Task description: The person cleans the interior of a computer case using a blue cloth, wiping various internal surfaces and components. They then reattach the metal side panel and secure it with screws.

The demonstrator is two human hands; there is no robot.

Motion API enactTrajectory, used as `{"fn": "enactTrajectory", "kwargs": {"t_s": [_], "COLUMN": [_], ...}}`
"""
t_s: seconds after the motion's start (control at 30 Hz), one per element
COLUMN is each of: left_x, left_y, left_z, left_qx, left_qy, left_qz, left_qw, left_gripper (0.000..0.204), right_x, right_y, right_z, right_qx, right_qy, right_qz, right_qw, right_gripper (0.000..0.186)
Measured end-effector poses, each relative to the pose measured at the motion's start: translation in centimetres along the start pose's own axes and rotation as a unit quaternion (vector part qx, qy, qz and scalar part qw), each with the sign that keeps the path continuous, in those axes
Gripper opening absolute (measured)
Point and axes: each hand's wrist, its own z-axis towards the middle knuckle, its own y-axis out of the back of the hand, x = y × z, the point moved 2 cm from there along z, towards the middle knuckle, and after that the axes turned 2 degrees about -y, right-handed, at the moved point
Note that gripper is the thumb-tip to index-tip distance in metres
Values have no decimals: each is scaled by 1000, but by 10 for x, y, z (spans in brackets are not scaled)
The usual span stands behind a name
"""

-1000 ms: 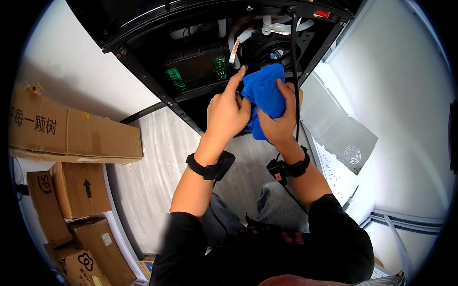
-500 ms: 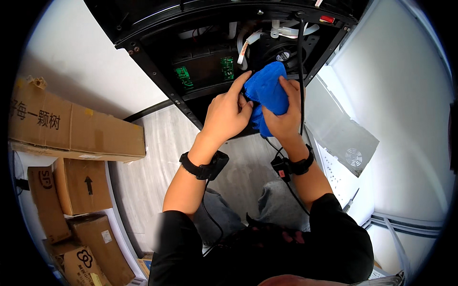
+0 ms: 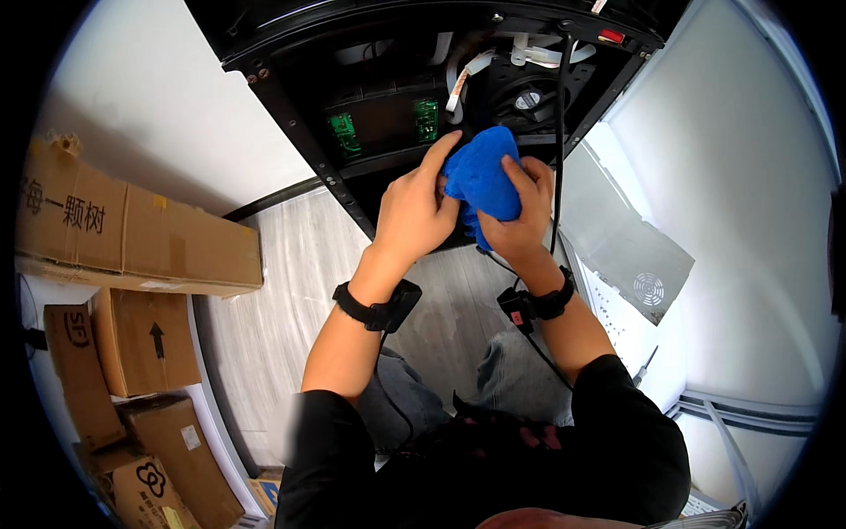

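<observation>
A bunched blue microfiber cloth is up in front of the open lower bay of a black appliance cabinet, just below the cooling fan in that bay. The right hand holds it: its grip is closed on the cloth, thumb on the near face and fingers along the right side. The left hand is at the cloth's left edge, index finger extended up toward the bay and thumb close against the fabric; the cloth hides its other fingertips, so I cannot tell whether that grip pinches anything.

Inside the bay, two green circuit boards show on the left, with white tubing above and beside the fan. A red rocker switch sits at the upper right of the frame, and a black cable hangs down in front, passing just right of the right hand. Each wrist wears a black strap with a small box on it. To the right lies a gray metal panel with a round vent; to the left, cardboard boxes stand beside the wood-look floor.
</observation>
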Motion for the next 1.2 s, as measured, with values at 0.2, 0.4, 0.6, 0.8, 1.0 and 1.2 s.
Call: {"fn": "enactTrajectory", "kwargs": {"t_s": [0.2,0.4,0.6,0.8,1.0,1.2], "left_x": [15,17,25,21,26,21], "left_y": [29,33,33,33,30,29], "left_z": [-26,-34,-35,-34,-33,-34], "left_qx": [-119,-59,-46,-37,-54,-53], "left_qy": [9,41,43,55,62,60], "left_qz": [75,48,31,9,0,-3], "left_qw": [990,996,997,998,997,997], "left_gripper": [62,69,74,75,73,74], "right_x": [4,21,21,4,1,9], "right_y": [-21,-45,-48,-39,-38,-39], "right_z": [-6,-10,-12,-16,-12,-14], "right_qx": [-10,-23,-3,-50,-31,-57], "right_qy": [14,16,23,1,-12,-11], "right_qz": [-18,-3,-2,-18,-10,6], "right_qw": [1000,1000,1000,999,999,998], "right_gripper": [67,68,66,64,65,63]}}
